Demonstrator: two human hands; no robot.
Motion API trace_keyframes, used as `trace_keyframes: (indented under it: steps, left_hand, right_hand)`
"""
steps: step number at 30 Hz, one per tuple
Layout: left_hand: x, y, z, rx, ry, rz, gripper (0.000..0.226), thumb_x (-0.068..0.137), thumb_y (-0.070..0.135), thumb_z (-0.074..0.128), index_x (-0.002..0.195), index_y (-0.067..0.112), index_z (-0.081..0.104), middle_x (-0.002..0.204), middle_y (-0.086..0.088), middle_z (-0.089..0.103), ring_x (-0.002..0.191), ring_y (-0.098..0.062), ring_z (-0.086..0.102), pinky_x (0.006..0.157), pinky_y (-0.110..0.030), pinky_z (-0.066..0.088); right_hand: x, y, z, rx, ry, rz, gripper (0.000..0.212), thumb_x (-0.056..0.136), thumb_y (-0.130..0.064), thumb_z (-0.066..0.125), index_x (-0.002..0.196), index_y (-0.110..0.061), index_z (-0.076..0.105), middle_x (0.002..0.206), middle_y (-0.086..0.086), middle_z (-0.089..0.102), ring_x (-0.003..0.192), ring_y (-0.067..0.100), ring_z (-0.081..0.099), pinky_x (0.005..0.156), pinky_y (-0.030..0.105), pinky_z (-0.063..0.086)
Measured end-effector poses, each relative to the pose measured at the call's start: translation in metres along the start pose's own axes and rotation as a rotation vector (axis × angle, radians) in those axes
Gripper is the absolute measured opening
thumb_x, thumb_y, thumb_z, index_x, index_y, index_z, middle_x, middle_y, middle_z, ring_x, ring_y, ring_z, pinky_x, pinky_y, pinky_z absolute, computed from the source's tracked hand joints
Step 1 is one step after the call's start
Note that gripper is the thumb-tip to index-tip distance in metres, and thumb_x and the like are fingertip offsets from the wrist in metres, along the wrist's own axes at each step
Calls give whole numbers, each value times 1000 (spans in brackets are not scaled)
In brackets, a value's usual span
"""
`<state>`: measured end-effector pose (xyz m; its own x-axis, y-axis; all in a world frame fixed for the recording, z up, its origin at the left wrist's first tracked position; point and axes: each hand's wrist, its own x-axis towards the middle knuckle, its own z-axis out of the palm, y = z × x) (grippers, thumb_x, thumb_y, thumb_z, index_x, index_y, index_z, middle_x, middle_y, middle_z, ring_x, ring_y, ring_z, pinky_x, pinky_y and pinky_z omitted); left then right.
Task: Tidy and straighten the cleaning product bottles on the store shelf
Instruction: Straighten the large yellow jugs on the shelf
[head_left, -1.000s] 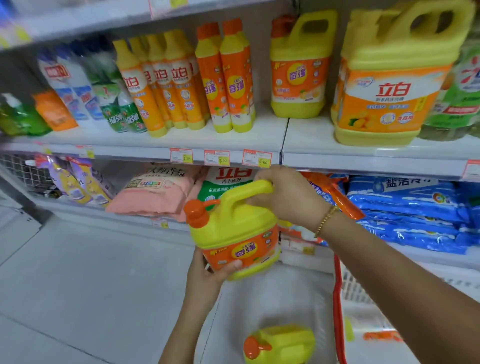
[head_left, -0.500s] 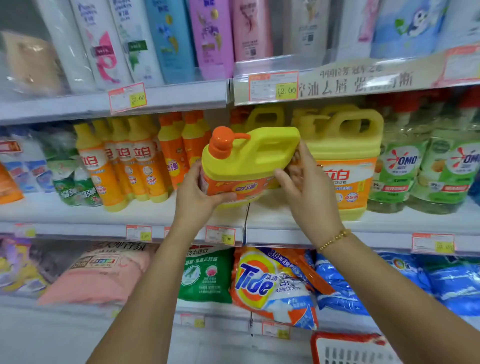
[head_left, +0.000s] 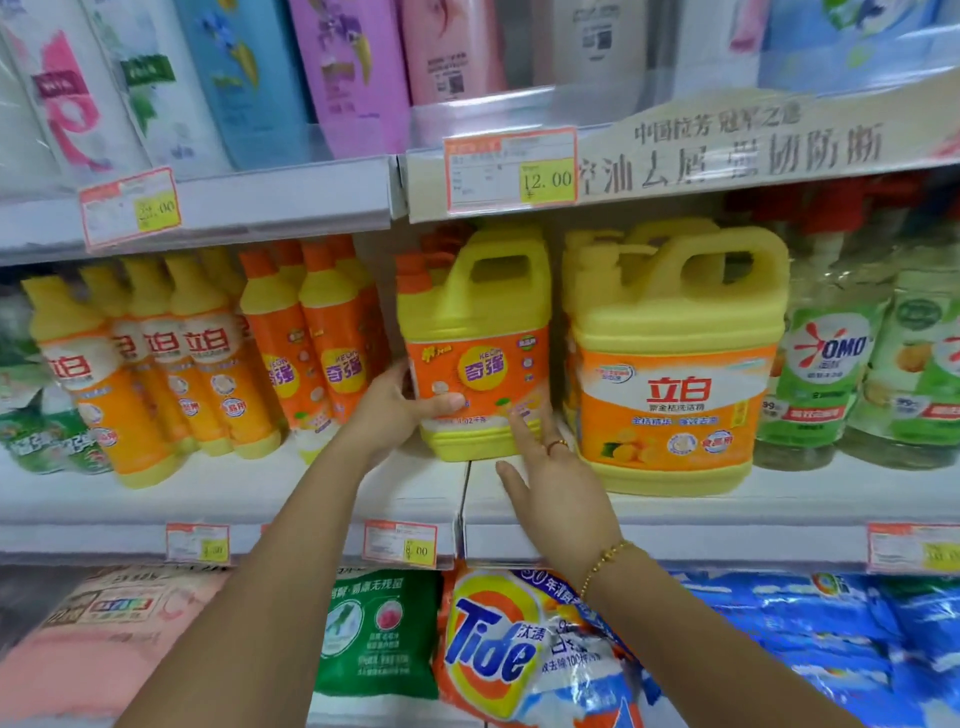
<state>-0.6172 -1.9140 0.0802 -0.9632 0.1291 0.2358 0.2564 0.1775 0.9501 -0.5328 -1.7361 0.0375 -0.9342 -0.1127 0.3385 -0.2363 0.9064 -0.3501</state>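
Observation:
A yellow jug with an orange label (head_left: 475, 332) stands upright on the middle shelf (head_left: 291, 488), between slim orange bottles (head_left: 311, 358) and a larger yellow jug (head_left: 675, 364). My left hand (head_left: 395, 410) holds the smaller jug's lower left side, thumb across the label. My right hand (head_left: 550, 483) has straight fingers, its fingertips touching the jug's lower right front.
Slim yellow-orange bottles (head_left: 156, 364) fill the shelf's left part. Clear green-labelled bottles (head_left: 852, 364) stand at the right. Tall shampoo bottles (head_left: 343, 67) line the shelf above. Detergent bags, a Tide bag (head_left: 519, 649) among them, lie on the shelf below.
The jug, held tilted in the air in front of the shelf, now stands upright on it. My right hand has let go of its handle and touches its front.

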Motion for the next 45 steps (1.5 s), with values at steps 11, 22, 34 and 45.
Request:
trace_keyframes:
  steps: [11,22,34,45]
  left_hand:
    - [20,-26,-2,-16,-144,-4,57,78,34,75,129,28,49,127,1,64,115,-17,62,101,-42,47]
    - [-28,-5,8,204,178,-8,39,90,11,64,127,1,54,117,-10,63,106,-18,60,94,-30,50]
    - [-367,-113,16,319,124,-430,14,84,25,62,71,21,64,70,5,67,67,-10,62,74,-34,51]
    - [-483,-182,58,1,-82,-789,67,54,3,74,115,21,54,113,-1,62,102,-17,61,69,-17,53]
  right_hand:
    - [9,4,8,-97,-82,17,61,100,-46,25,152,-22,3,159,4,-5,116,24,55,81,32,48]
    - [15,4,10,-129,-54,32,58,100,-40,32,150,-13,19,159,7,10,124,28,49,91,36,44]
    - [-170,-34,56,192,-508,-461,36,88,-40,60,111,-12,63,112,9,61,105,26,56,89,31,37]
    - [-279,-28,118,-262,-1138,-441,49,80,-37,69,114,-3,61,120,18,55,111,31,51,84,33,43]
